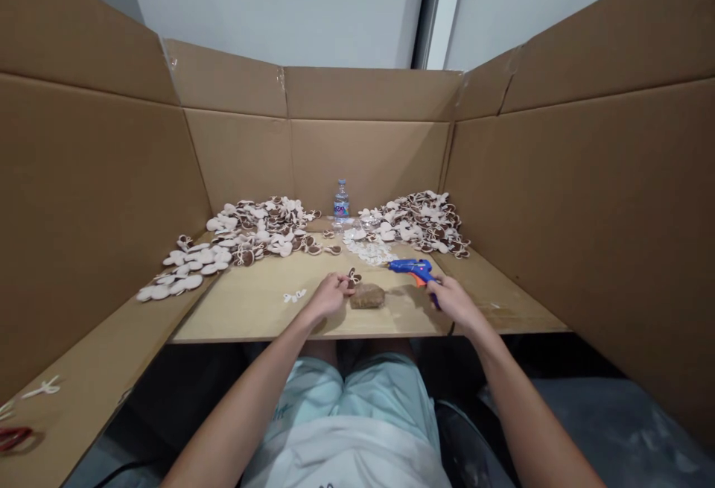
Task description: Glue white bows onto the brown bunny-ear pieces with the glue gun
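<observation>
Blue glue gun [414, 270] sits in the right hand [455, 302], fingers closed around its grip; the left hand's [329, 296] fingers curl beside a small brown-and-white cutout [354, 276], any hold untellable.

The only view looks out from the person's head, facing forward and down over their shorts [340, 406] — close above the left hand [329, 296] and right hand [455, 302], which sit low in the middle of the frame. Beyond the grip, the wooden tabletop [279, 309] stretches away to a cardboard wall [369, 153] — well ahead of both hands.
</observation>
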Demonstrator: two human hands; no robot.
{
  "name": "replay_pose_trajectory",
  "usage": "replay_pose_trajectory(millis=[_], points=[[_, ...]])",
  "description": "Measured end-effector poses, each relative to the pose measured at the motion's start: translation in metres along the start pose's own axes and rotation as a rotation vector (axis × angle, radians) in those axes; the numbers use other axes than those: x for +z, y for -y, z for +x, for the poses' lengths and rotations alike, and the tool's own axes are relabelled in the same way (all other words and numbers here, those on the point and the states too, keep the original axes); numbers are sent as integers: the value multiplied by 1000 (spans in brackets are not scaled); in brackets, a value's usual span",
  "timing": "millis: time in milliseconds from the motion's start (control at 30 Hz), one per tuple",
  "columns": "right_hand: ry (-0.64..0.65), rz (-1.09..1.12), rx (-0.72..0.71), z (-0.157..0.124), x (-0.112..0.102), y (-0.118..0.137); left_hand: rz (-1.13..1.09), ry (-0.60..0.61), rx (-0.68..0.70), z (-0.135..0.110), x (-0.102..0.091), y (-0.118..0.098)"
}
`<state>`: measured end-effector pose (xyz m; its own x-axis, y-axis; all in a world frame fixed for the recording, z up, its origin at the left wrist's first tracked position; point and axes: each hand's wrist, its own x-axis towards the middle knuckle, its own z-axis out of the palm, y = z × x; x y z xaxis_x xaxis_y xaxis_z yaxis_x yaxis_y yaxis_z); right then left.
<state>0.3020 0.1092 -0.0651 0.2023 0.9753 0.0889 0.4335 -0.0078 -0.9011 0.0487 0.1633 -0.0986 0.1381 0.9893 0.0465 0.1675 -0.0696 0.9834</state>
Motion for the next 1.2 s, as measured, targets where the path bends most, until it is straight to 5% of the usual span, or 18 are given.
replay_pose_trajectory(millis=[167,533,833,1200], points=[[-23,126,-14,-5,-13,9,-44,-81,20,-4,-4,-10],[8,99,-110,-17,9,21,-350,-261,39,-52,-25,-40],[-134,146,-226,-47,9,42,-607,-193,-2,-94,-32,-59],[-173,-118,-437,-86,22,62,-634,-145,62,-119,-30,-77]])
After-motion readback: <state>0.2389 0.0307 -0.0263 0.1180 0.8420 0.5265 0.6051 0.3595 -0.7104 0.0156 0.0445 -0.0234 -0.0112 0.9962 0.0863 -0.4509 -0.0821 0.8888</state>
